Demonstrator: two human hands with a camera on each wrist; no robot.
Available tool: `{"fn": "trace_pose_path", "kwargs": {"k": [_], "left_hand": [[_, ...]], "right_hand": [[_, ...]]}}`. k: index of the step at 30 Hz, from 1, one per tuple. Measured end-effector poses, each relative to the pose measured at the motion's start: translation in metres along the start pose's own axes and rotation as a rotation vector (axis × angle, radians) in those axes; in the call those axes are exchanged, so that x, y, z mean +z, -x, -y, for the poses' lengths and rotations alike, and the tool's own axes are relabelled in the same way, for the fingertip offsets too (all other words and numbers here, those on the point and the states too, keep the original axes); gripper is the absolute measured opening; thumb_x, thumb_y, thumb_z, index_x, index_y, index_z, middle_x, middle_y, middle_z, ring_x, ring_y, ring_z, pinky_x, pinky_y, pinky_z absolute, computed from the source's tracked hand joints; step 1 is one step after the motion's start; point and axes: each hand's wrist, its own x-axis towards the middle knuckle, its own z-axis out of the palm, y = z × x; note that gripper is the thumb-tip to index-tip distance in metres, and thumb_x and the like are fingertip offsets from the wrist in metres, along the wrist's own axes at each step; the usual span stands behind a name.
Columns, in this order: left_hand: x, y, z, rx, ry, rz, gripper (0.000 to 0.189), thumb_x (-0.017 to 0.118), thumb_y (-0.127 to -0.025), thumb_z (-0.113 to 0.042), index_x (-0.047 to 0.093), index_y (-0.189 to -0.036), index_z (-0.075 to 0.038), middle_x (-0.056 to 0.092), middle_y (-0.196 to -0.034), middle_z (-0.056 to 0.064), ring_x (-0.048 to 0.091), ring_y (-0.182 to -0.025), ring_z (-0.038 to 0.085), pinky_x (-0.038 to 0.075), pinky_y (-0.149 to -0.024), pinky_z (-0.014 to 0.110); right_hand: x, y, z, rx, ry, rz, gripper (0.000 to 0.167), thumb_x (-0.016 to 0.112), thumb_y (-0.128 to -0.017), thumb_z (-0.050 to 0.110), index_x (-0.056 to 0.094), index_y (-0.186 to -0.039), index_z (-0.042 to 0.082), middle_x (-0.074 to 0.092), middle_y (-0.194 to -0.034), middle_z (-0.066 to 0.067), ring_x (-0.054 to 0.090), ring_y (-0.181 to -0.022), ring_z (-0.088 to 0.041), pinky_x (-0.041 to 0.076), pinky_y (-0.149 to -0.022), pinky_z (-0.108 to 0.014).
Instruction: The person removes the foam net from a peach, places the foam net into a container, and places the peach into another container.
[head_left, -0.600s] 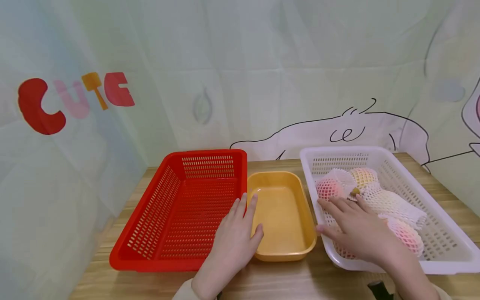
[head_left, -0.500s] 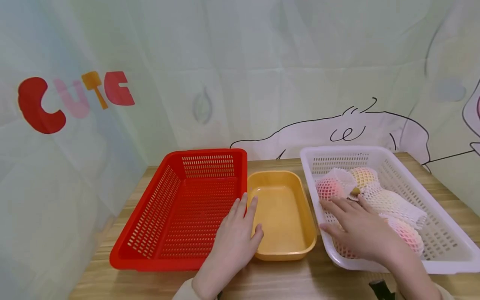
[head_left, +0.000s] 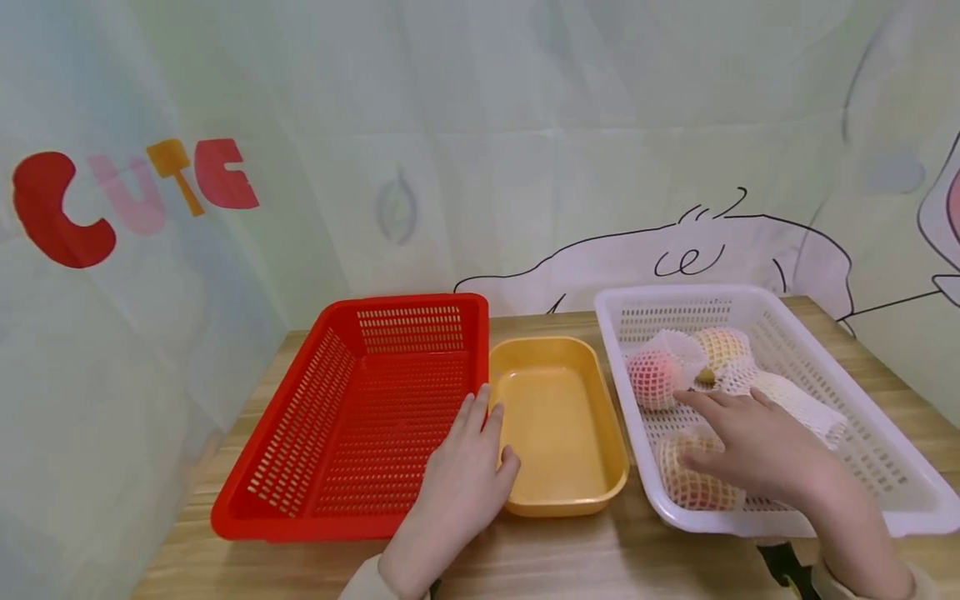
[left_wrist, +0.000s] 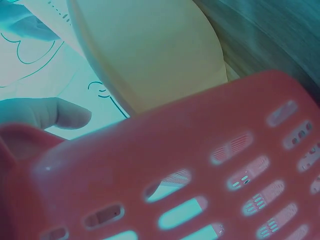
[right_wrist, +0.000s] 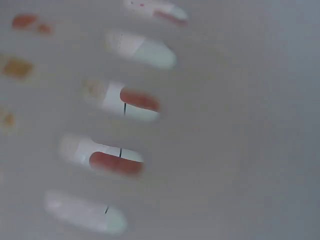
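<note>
Table [head_left: 555, 558] with light wood grain, as seen from here: standing on it, left to right, a red perforated rectangular plastic basket [head_left: 390, 429]; just beside it, a shallow yellow round-cornered tray [head_left: 555, 417]; near that, a white perforated rectangular plastic basket [head_left: 738, 522].

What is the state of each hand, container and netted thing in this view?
red basket: upright, uncovered
yellow tray: upright, uncovered
white basket: upright, uncovered, holding things
netted things: lying down, partly hidden
left hand: relaxed, at red basket's edge
right hand: over white basket, contact unclear
</note>
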Motion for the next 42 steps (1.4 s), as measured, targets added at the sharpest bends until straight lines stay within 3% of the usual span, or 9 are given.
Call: {"fn": "trace_pose_path", "kwargs": {"k": [5,17,24,37,42], "left_hand": [[0.001,-0.001,0.0,-0.006,-0.007,0.009,0.045,0.059,-0.088,-0.023,0.059,-0.127,0.001,0.043,-0.148,0.016,0.044,-0.136,0.034,0.055,-0.085,0.052],[0.001,0.0,0.001,-0.015,-0.009,0.014,0.045,0.058,-0.089,-0.025,0.06,-0.126,0.001,0.043,-0.149,0.015,0.044,-0.137,0.033,0.055,-0.086,0.05],[0.0,0.0,0.0,-0.022,0.008,0.017,0.047,0.058,-0.089,-0.025,0.058,-0.128,0.001,0.042,-0.149,0.015,0.043,-0.137,0.033,0.055,-0.085,0.052],[0.0,0.0,-0.002,-0.034,0.006,0.032,0.051,0.057,-0.089,-0.026,0.055,-0.132,0.002,0.041,-0.151,0.014,0.041,-0.139,0.032,0.055,-0.086,0.052],[0.0,0.0,-0.002,-0.037,0.007,0.042,0.051,0.056,-0.09,-0.026,0.054,-0.132,0.002,0.04,-0.151,0.014,0.04,-0.139,0.032,0.055,-0.087,0.052]], "right_hand": [[-0.003,0.002,-0.007,0.011,-0.007,0.025,0.091,0.078,-0.068,0.052,0.045,-0.143,0.014,0.05,-0.138,-0.027,0.048,-0.12,-0.054,0.041,-0.092,-0.066],[0.003,-0.004,-0.001,-0.051,-0.122,0.119,0.094,0.082,-0.06,0.051,0.046,-0.142,0.022,0.054,-0.138,-0.017,0.052,-0.122,-0.044,0.041,-0.095,-0.064],[0.011,-0.012,-0.002,-0.059,-0.053,0.143,0.095,0.083,-0.059,0.052,0.049,-0.141,0.02,0.05,-0.141,-0.022,0.049,-0.124,-0.049,0.039,-0.096,-0.066],[0.022,-0.012,-0.007,-0.11,0.05,0.131,0.084,0.084,-0.057,0.048,0.058,-0.13,0.016,0.062,-0.128,-0.016,0.058,-0.113,-0.043,0.042,-0.095,-0.061],[0.026,-0.016,-0.004,-0.086,0.079,0.155,0.076,0.083,-0.059,0.043,0.058,-0.126,0.017,0.063,-0.126,-0.012,0.056,-0.115,-0.042,0.04,-0.096,-0.061]]}}
